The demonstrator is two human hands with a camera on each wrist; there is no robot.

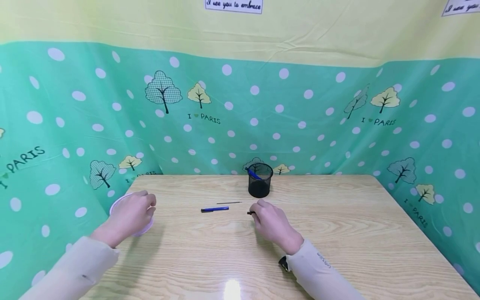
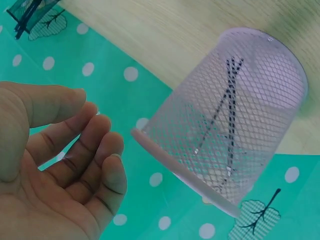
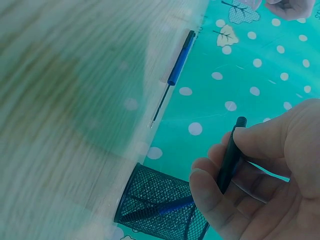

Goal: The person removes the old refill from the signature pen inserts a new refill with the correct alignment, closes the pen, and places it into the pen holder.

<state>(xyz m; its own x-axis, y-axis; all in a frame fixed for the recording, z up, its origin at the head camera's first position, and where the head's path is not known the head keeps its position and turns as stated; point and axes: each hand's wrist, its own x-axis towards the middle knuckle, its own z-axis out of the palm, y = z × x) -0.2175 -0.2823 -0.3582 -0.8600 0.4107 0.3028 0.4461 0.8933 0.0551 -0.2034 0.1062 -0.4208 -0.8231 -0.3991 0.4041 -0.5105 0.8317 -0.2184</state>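
Note:
My right hand pinches a short black pen piece with a threaded end between thumb and fingers, above the table. To its left lie a blue pen barrel with a black clip end and a thin dark refill. At the table's left side my left hand holds nothing, its fingers loosely bent. Close beside those fingers, in the left wrist view, stands a pale lilac mesh pen holder with several thin dark sticks inside. In the head view my left hand hides most of this holder.
A black mesh pen holder stands at the table's back edge, just beyond my right hand, with a blue pen leaning in it. Behind the wooden table hangs a green dotted curtain, also closing off both sides.

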